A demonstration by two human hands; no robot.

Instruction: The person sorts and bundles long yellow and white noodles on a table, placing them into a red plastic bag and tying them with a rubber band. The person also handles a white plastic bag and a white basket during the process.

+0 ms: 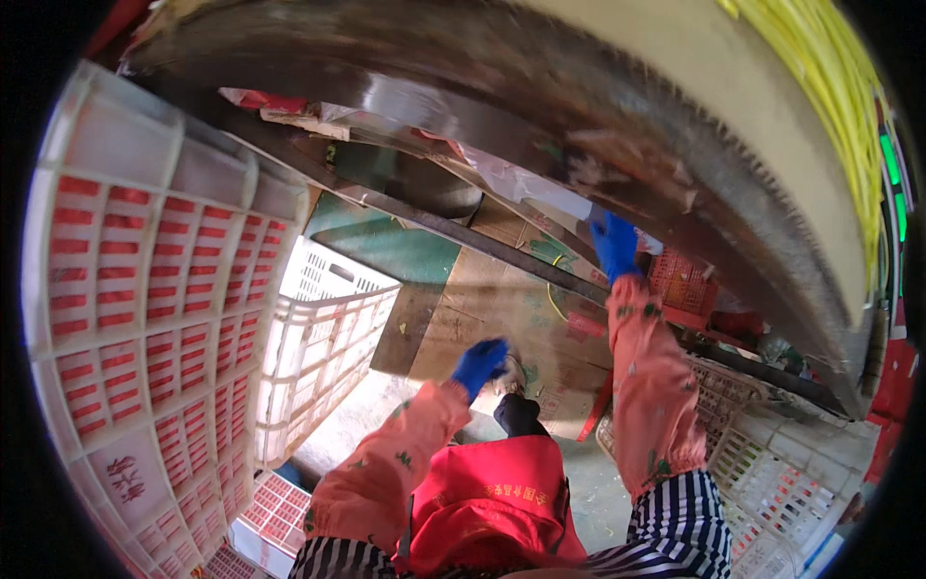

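Note:
My left hand point(481, 365), in a blue glove, hangs over the floor just above my shoe point(511, 376). Its fingers are loosely bent and a little apart, with nothing visible in them. Under the lip of the worktable point(506, 137), my right hand point(615, 244), also gloved in blue, reaches to the shelf below. Clear plastic film point(535, 181) and a cardboard box point(557, 221) lie to its left there, and a red plastic basket point(680, 286) to its right. The fingertips of this hand are partly hidden, so whether they grip anything does not show.
Tall white slatted crates point(166, 289) stand at my left, with another white crate point(325, 347) beyond. Flattened cardboard point(470, 311) covers the floor ahead. A metal bar point(463, 235) runs beneath the table. More crates point(774, 470) stand at right; yellow strands point(825, 79) lie on the tabletop.

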